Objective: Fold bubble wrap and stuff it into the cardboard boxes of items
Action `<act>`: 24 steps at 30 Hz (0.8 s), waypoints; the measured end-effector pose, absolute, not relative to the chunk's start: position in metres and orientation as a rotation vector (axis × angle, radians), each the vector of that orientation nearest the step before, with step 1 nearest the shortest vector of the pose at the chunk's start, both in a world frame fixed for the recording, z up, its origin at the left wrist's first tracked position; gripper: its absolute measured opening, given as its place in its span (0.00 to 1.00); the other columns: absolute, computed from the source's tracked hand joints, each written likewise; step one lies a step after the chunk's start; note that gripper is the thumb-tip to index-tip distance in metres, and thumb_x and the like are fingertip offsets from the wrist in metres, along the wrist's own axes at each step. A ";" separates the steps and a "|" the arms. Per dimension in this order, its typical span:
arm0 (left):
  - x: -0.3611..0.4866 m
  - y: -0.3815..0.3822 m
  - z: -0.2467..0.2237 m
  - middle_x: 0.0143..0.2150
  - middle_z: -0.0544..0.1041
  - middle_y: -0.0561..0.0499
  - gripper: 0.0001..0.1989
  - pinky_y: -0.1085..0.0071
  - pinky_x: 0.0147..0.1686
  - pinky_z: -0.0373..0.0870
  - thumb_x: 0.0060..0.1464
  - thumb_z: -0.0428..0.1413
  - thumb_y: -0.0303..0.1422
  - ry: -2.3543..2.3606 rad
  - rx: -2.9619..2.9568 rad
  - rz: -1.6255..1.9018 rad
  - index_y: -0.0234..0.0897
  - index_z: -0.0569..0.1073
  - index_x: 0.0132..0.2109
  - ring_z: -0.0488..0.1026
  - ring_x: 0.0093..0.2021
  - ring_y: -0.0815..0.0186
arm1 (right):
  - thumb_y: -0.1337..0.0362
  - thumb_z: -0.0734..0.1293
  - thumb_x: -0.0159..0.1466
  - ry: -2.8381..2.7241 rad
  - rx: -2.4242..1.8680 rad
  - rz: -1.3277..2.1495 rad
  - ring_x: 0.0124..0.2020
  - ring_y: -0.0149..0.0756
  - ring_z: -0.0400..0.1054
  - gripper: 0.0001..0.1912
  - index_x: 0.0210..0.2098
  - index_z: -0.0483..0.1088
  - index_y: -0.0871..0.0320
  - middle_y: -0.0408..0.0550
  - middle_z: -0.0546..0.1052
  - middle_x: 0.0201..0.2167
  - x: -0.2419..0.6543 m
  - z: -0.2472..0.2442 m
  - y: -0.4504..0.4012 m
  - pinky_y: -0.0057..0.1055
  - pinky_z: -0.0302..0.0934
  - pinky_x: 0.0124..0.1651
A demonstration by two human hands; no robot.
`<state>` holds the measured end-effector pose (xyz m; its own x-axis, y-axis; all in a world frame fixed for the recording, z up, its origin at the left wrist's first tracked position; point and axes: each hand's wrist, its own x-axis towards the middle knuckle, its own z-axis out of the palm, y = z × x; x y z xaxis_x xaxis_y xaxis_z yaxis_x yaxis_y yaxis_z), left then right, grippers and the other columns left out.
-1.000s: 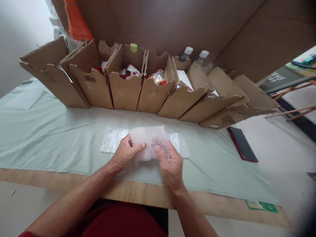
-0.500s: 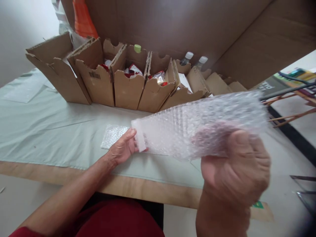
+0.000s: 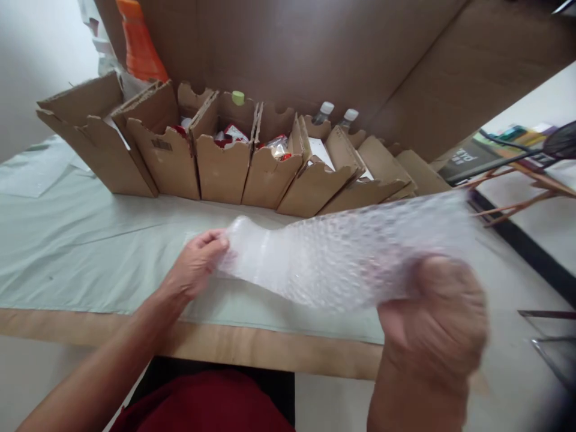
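A long strip of bubble wrap (image 3: 333,258) stretches between my two hands above the table. My left hand (image 3: 198,258) pinches its left end between thumb and fingers. On the right, my right hand (image 3: 436,300) grips the other end, its thumb on top and its fingers partly behind the clear plastic; this hand is slightly blurred. The strip sags a little in the middle and lies across the view of the table's green cloth (image 3: 135,252).
Behind stands a row of cardboard bins (image 3: 225,174) holding packets and papers. An orange bottle (image 3: 141,45) and white-capped bottles (image 3: 324,111) are behind them. Plastic sheets (image 3: 38,168) lie at left; a rack (image 3: 513,204) stands at right.
My left hand has shifted left and now pinches the bubble wrap's end, covering the small bubble wrap piece on the cloth. The strip hangs a bit lower, and the view has shifted slightly.
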<state>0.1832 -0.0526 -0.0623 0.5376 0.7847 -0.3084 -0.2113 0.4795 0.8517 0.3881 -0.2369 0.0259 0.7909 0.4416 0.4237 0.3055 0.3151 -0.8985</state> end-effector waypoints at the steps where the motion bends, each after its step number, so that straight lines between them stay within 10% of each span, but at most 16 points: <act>1: 0.172 -0.050 -0.061 0.32 0.77 0.54 0.23 0.73 0.32 0.69 0.42 0.71 0.40 0.847 0.981 0.749 0.36 0.76 0.44 0.73 0.30 0.68 | 0.56 0.74 0.60 -0.688 -1.380 0.125 0.28 0.36 0.71 0.07 0.34 0.79 0.51 0.42 0.79 0.30 0.399 0.014 -0.238 0.34 0.67 0.32; 9: 0.108 -0.035 -0.088 0.38 0.79 0.46 0.25 0.63 0.33 0.71 0.63 0.50 0.42 1.282 2.456 0.470 0.39 0.71 0.63 0.76 0.34 0.54 | 0.56 0.71 0.52 -0.886 -2.224 0.004 0.32 0.44 0.70 0.16 0.39 0.79 0.54 0.50 0.80 0.33 0.436 -0.075 -0.253 0.41 0.63 0.40; 13: 0.123 -0.036 -0.081 0.57 0.73 0.30 0.31 0.46 0.49 0.73 0.66 0.48 0.48 1.201 2.686 0.685 0.31 0.64 0.67 0.75 0.53 0.40 | 0.51 0.69 0.59 -1.141 -2.260 -0.229 0.30 0.42 0.71 0.22 0.48 0.77 0.56 0.51 0.80 0.37 0.451 -0.032 -0.254 0.43 0.64 0.40; 20: 0.194 -0.092 -0.096 0.72 0.64 0.35 0.26 0.38 0.67 0.58 0.60 0.58 0.39 0.417 2.739 0.492 0.40 0.69 0.64 0.58 0.72 0.38 | 0.62 0.64 0.69 -1.595 -2.073 -0.417 0.50 0.47 0.74 0.13 0.49 0.77 0.54 0.52 0.81 0.50 0.503 0.080 -0.153 0.43 0.64 0.52; 24: 0.204 -0.105 -0.117 0.73 0.63 0.37 0.31 0.35 0.71 0.47 0.58 0.60 0.37 0.294 2.747 0.200 0.42 0.67 0.67 0.55 0.74 0.40 | 0.64 0.61 0.72 -1.952 -2.265 -0.105 0.35 0.40 0.73 0.15 0.37 0.79 0.57 0.49 0.81 0.33 0.532 0.094 -0.082 0.33 0.59 0.39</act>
